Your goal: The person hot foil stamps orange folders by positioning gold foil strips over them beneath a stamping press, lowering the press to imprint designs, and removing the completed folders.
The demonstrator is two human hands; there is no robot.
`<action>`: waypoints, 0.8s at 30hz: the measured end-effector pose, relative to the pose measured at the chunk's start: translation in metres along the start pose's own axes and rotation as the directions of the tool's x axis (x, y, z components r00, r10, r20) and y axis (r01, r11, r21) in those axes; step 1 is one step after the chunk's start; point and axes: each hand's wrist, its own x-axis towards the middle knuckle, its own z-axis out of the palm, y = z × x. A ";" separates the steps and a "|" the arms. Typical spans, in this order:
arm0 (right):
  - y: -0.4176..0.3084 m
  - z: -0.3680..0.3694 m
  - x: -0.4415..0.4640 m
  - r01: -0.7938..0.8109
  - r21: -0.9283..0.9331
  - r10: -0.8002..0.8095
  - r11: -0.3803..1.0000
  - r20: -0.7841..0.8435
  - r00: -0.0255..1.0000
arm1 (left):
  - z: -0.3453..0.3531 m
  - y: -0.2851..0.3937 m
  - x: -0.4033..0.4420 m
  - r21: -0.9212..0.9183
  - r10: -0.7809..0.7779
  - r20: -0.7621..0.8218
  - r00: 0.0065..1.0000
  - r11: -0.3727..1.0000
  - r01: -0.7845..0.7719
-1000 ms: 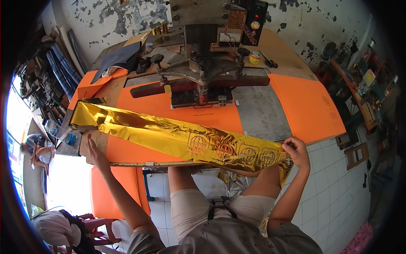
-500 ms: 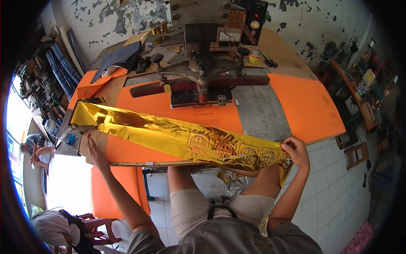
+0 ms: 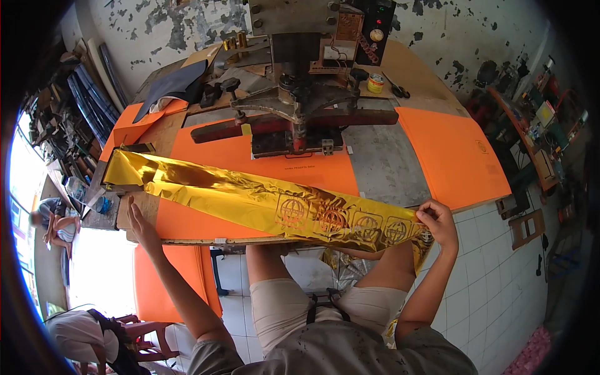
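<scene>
A long strip of shiny gold foil (image 3: 237, 199) slants across the front of the worktable, with round globe-shaped marks cut out of its right part. My right hand (image 3: 437, 226) pinches the foil near its right end, where a tail hangs down. Just below the foil's left end, my left hand (image 3: 144, 226) is held flat at the table edge, fingers stretched, holding nothing. Under the foil lies an orange sheet (image 3: 206, 156) with small dark print. Over that sheet stands the dark metal press (image 3: 299, 119) with its wide red-edged bar.
An orange stack (image 3: 450, 156) lies right of a bare grey plate (image 3: 384, 164). Behind are a yellow tin (image 3: 375, 84) and scissors (image 3: 400, 91). More orange sheets (image 3: 169, 281) sit low at left. Two other people (image 3: 84, 337) are at the left; shelves stand at the right.
</scene>
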 end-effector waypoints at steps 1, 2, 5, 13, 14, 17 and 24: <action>-0.001 0.000 0.000 0.001 -0.005 -0.001 1.000 0.002 1.000 | 0.000 -0.001 0.000 0.007 -0.003 0.002 1.000 1.000 0.003; -0.001 0.000 0.000 -0.007 -0.003 0.007 1.000 0.001 1.000 | -0.001 -0.001 0.000 0.013 -0.007 0.004 1.000 1.000 0.007; -0.001 0.000 0.000 -0.020 0.005 0.020 1.000 -0.003 1.000 | 0.000 -0.001 0.000 0.011 0.000 0.006 1.000 1.000 0.000; -0.002 0.001 -0.001 -0.009 0.013 0.009 1.000 -0.001 1.000 | 0.000 -0.002 0.000 0.009 -0.001 0.001 1.000 1.000 0.001; -0.001 0.001 -0.001 -0.002 0.005 0.002 1.000 -0.001 1.000 | 0.000 -0.001 0.000 0.008 0.001 0.001 1.000 1.000 -0.001; -0.002 0.001 0.000 0.004 -0.005 -0.004 1.000 0.000 1.000 | 0.000 0.003 -0.001 0.003 -0.008 0.004 1.000 1.000 0.008; -0.003 0.001 0.000 -0.008 0.003 0.008 1.000 -0.002 1.000 | -0.001 0.000 -0.001 0.023 0.002 0.005 1.000 1.000 -0.002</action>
